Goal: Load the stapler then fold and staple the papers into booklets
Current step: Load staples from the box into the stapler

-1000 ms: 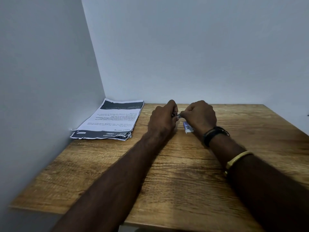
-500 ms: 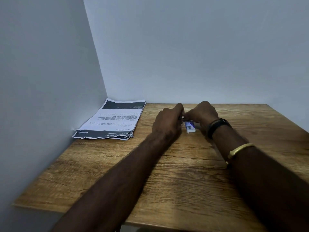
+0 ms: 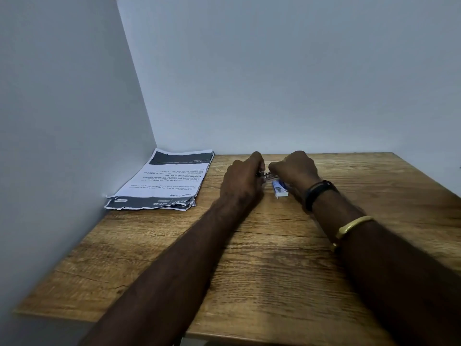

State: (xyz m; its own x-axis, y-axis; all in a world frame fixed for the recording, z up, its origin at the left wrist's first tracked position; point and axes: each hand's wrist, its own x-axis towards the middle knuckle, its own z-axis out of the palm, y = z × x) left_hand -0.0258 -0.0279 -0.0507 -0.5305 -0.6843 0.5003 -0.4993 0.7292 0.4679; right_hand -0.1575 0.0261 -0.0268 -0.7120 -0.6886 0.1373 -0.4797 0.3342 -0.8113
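1. Head view, the grip: the left hand [image 3: 243,182] was curled shut around a small metal stapler [image 3: 265,174], only a sliver of which showed between the two hands; the right hand [image 3: 293,172] had its fingertips pinched at that same metal end, though what they pinched, a strip of staples or the stapler's own part, I could not tell.
2. Head view, places taken from the staple box [image 3: 280,189]: the stapler was held just beyond and to the left of the box, above the wooden table [image 3: 262,270]; the box lay on the table touching or just under the right wrist; the stack of papers [image 3: 169,181] lay well to the left of the box, against the wall corner, flat and not yet folded.
3. Risks, as I judged them: loading was in hand and the hands hid the channel, so a strip could go in crooked and jam; a small slip could drop staples on the table; the right wrist could nudge the box.
4. Direction: the stapler's long axis seemed to run left to right, from one hand toward the other; which end was the front stayed hidden.
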